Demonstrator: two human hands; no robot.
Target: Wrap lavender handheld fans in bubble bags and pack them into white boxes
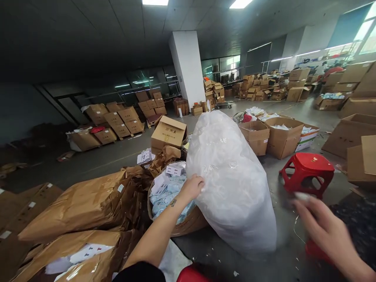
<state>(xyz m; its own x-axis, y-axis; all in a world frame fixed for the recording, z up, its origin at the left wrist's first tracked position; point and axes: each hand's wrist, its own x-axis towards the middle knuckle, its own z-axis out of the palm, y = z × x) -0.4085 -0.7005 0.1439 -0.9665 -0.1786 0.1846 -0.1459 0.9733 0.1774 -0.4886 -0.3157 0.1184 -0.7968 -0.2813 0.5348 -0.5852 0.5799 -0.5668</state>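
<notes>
A large, bulging translucent white plastic bag (232, 176) stands upright on the floor in front of me. My left hand (193, 187) is closed on the left side of this bag, with fingers curled into the film. On the right, apart from the bag, my right hand (321, 225) is smeared by motion. Its fingers are closed around a small whitish object (302, 196), too blurred to name. Behind my left forearm sits a round container (188, 225) holding pale blue packets (167, 196) and white printed cards (174, 170).
Brown paper-wrapped bundles (82, 199) are stacked at the left. A red plastic stool (313, 166) stands right of the bag. Open cartons (283, 137) line the floor behind it, and a white pillar (189, 66) rises further back. Small scraps lie on the floor.
</notes>
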